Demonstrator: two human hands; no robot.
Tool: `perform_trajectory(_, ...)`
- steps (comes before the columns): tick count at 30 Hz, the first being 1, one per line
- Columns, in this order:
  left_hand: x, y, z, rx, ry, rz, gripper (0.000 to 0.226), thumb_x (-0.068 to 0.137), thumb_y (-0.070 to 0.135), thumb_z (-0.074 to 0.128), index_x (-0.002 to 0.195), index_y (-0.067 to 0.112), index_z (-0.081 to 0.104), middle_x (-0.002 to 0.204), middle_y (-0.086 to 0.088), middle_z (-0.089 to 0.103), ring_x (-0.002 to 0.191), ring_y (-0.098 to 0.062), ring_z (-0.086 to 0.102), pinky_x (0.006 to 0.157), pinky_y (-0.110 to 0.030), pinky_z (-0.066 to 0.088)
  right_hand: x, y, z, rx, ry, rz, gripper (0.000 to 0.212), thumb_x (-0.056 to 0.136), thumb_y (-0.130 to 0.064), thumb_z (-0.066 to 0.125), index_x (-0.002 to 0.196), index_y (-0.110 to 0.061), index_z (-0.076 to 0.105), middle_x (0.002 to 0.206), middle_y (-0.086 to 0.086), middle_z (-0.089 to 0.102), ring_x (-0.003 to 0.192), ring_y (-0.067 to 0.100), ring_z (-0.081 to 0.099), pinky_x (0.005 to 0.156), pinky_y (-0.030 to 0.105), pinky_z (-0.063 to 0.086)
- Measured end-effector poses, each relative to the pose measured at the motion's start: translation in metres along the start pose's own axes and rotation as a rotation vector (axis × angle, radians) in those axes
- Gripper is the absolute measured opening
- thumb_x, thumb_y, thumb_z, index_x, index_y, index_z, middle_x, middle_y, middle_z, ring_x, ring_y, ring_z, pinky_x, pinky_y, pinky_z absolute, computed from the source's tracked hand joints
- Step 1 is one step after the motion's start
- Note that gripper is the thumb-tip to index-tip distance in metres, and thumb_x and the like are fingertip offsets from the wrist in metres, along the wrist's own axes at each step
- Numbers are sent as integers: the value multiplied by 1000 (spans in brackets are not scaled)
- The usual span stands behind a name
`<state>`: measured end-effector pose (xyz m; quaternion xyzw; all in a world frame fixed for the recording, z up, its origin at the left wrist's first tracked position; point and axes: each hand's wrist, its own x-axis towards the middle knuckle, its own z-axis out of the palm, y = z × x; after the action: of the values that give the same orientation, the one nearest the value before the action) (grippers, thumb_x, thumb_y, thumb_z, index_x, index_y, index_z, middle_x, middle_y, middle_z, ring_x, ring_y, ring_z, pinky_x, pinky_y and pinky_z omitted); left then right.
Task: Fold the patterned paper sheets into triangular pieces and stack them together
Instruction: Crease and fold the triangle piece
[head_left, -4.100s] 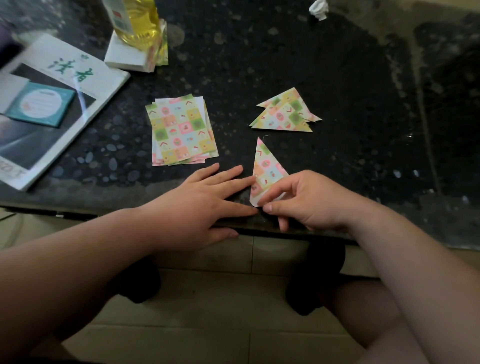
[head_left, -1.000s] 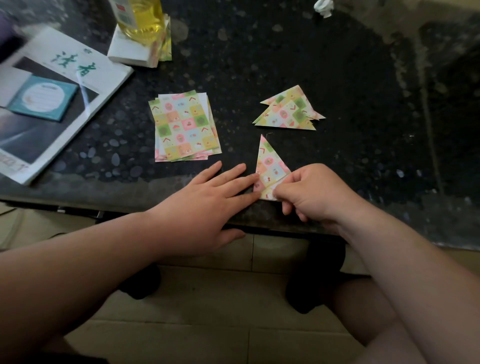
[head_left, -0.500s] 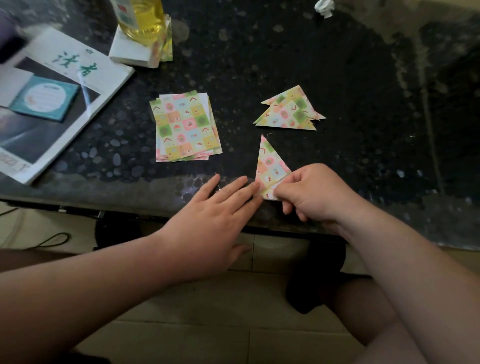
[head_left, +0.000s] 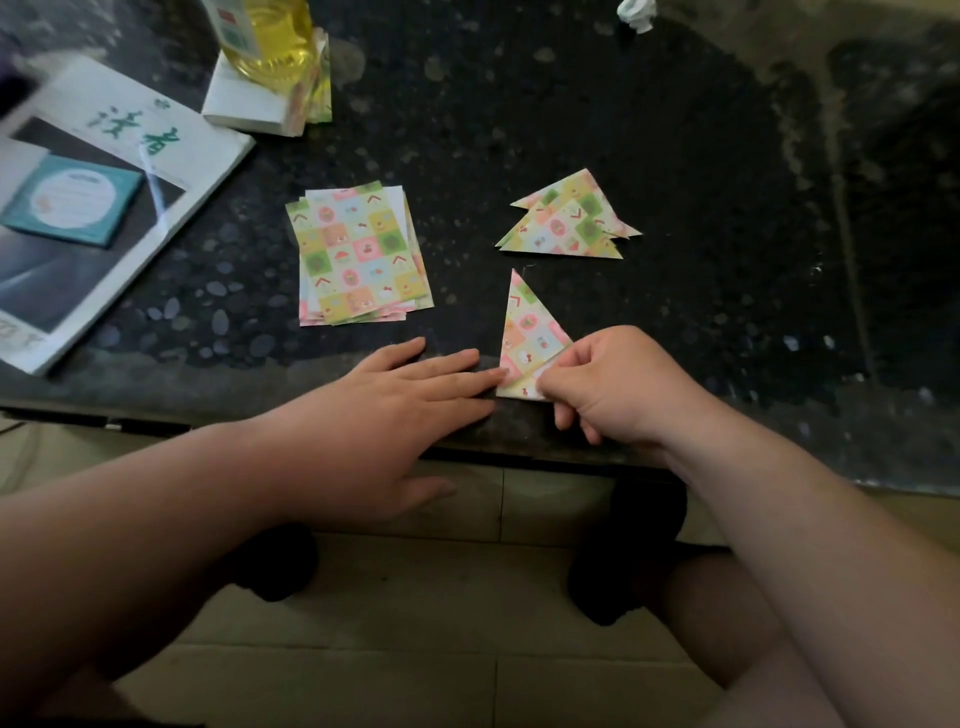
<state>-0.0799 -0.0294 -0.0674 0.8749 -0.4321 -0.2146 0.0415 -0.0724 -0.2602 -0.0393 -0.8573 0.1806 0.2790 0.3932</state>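
On the dark table (head_left: 675, 156), near its edge, we are steadying the triangle (head_left: 527, 327) with our left hand (head_left: 395, 410), fingers straight, while our right hand (head_left: 618, 389) is pinching its bottom flap, best creased flush along the base.

The table (head_left: 519, 104) is black with little grey spots. The stack of sheets (head_left: 358, 254) has small squares of pink, green, yellow and light blue, with tiny pictures inside. Right of the stack, the single triangle (head_left: 525, 327) and the pile of triangles (head_left: 566, 228) show the same squares. Left of the stack, the magazine (head_left: 171, 135) is white with green letters and a dark grey picture; the card (head_left: 72, 200) on it is teal with a white circle. Beyond the stack, the bottle (head_left: 272, 39) is yellow.
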Motion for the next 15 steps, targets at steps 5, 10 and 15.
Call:
perform_trajectory(5, -2, 1, 7, 39, 100, -5, 90, 93, 66, 52, 163, 38, 3, 170, 19, -1, 157, -7, -6, 125, -40, -6, -1, 0, 0, 4, 2, -2, 19, 85, -10, 62, 70, -9, 73, 50, 0, 66, 35, 11, 46, 50, 24, 43)
perform_trajectory(10, -1, 16, 22, 171, 183, -49, 90, 86, 72, 47, 160, 25, 27, 168, -1, 26, 155, -24, 23, 122, -57, 24, -1, -1, 1, 8, 5, -6, 20, 84, -10, 61, 67, -12, 72, 51, 0, 66, 34, 11, 46, 48, 22, 42)
perform_trajectory(15, -1, 21, 26, 188, 200, -79, 102, 83, 73, 55, 162, 19, 22, 168, -3, 25, 156, -26, 21, 121, -60, 26, -2, 0, 0, 13, 5, -4, 20, 85, -10, 62, 68, -12, 71, 50, 0, 65, 34, 10, 46, 46, 21, 41)
